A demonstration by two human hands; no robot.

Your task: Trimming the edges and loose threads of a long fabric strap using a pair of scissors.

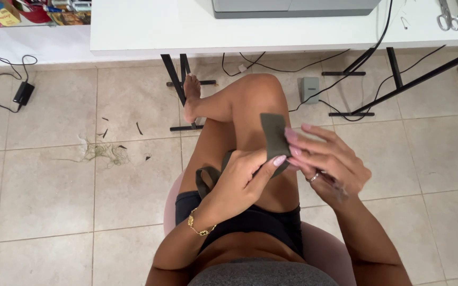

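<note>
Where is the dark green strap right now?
In the head view, the dark green strap is mid-picture, pinched between the left hand and the right hand, above the person's raised knee.

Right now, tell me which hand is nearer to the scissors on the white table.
Right. The right hand is on the same side as the scissors, below and left of them. The left hand sits farther left, beyond the dark fabric strip both hands hold.

One fabric strip [274, 139], one pair of scissors [450, 17], one foot pedal [309, 88] and one desk [149, 26] are seen.
</note>
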